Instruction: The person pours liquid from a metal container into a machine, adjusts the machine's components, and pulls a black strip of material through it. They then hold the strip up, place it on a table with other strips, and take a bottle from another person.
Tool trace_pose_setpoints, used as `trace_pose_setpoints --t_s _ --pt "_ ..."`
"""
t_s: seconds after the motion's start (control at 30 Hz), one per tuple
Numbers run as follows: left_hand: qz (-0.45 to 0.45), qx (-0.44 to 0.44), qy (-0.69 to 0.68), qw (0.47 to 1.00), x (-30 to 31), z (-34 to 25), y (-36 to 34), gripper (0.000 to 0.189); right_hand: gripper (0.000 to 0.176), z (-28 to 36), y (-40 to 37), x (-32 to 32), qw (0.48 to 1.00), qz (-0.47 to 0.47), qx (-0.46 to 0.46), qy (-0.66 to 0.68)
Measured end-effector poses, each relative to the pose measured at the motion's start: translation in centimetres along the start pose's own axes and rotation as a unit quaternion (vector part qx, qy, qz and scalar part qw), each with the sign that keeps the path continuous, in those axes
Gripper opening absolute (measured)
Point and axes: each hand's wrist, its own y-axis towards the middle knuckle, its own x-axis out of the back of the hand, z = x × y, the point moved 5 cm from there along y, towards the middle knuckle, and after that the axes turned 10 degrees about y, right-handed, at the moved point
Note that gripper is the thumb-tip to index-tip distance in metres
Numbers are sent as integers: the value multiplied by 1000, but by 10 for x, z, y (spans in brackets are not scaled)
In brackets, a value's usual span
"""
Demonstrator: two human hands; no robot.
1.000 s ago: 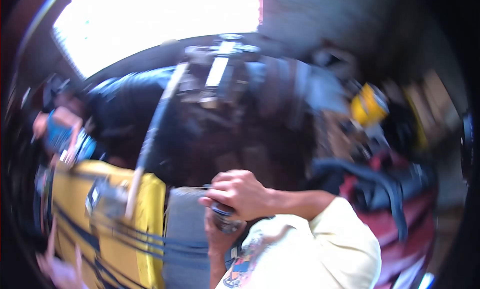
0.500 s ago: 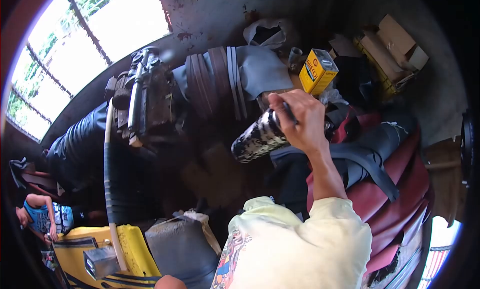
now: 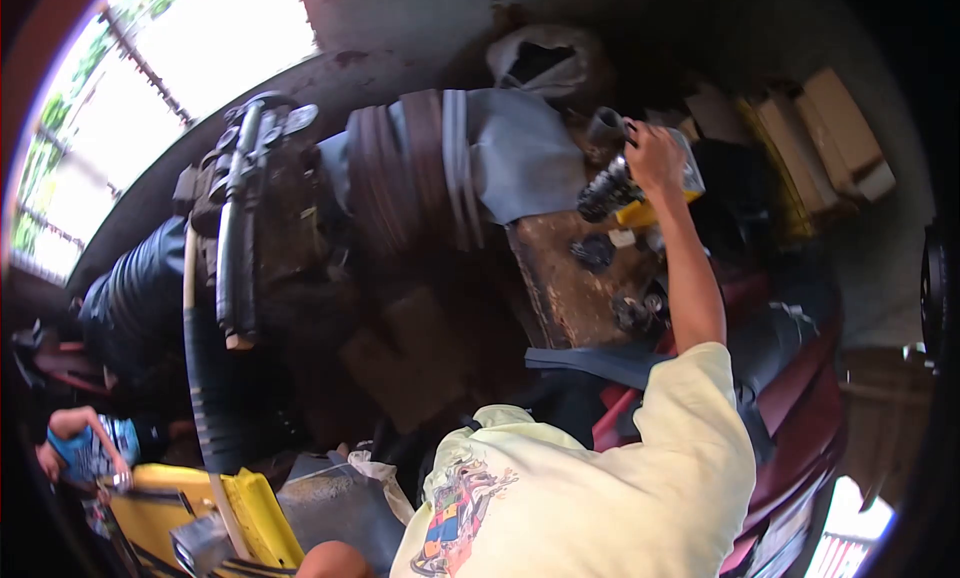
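My right hand [image 3: 655, 161] is at the upper right, its fingers closed around the upper end of a mottled black-and-white cylinder [image 3: 606, 191]. The cylinder is tilted, its lower end pointing down and left. Partly behind the hand and cylinder is a yellow box [image 3: 637, 214]. A worn brown board [image 3: 565, 278] lies below them, with a dark round object [image 3: 593, 251] on it. My left hand is not visible.
Grey and maroon rolled material [image 3: 520, 153] lies left of the board, beside a machine [image 3: 235, 218]. Open cardboard boxes [image 3: 840, 128] stand at right. Another person [image 3: 85, 438] is at lower left, near a yellow padded surface [image 3: 265, 513].
My right hand has moved up and slightly right with the cylinder, from in front of the board to the yellow box. More of the board now shows. The view has shifted slightly.
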Motion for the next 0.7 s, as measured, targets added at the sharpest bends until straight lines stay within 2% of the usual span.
trace_pose_setpoints --t_s 0.03,0.07,0.1,0.13,0.17,0.2,0.23,0.27,0.3,0.33,0.37,0.4,0.43,0.47,0.53,0.6,0.63,0.67,0.7 --pt "-51 80 -2 996 55 -5 -23 18 32 -19 5 -23 999 40 20 3" --pt "-101 142 17 984 114 -40 -32 15 35 -31 6 -45 998 56 35 22" --pt "8 112 142 984 8 -18 -17 35 38 -41 11 -61 997 77 16 17" --pt "44 120 271 954 -2 -10 -23 49 38 -77 18 -92 995 67 73 12" --pt "97 164 325 926 15 -8 -37 48 37 -75 24 -88 996 45 80 13" --pt "78 211 404 887 19 -7 -46 46 36 -66 30 -76 996 75 35 -39" --pt "54 251 413 874 31 -8 -59 48 34 -75 37 -79 991 106 30 -80" --pt "61 278 418 863 41 -9 -70 47 38 -80 43 -78 981 139 0 -135" --pt "48 316 429 845 56 -16 -85 47 45 -57 40 -56 966 178 -55 -178" --pt "27 337 446 829 68 -22 -98 46 53 -51 38 -45 962 190 -99 -168" --pt "-14 351 487 800 87 -33 -113 46 57 -90 46 -65 974 181 -74 -112" --pt "-45 368 512 775 99 -40 -125 47 58 -117 49 -79 968 203 -37 -140" --pt "-50 368 538 757 109 -44 -129 47 61 -91 43 -63 954 249 -89 -143" --pt "-65 361 549 751 120 -47 -129 47 77 -90 42 -60 937 274 -134 -170" --pt "-91 365 574 727 141 -53 -129 48 94 -72 46 -53 900 264 -180 -297" --pt "-108 351 600 710 162 -51 -120 48 110 41 51 -16 909 263 -206 -249" --pt "-109 339 604 713 173 -49 -113 48 100 59 68 -31 955 266 -74 -110" --pt "-105 329 605 718 185 -48 -105 48 85 117 73 -29 962 260 45 69" --pt "-121 328 593 725 195 -47 -98 53 71 198 64 -15 935 260 77 230"
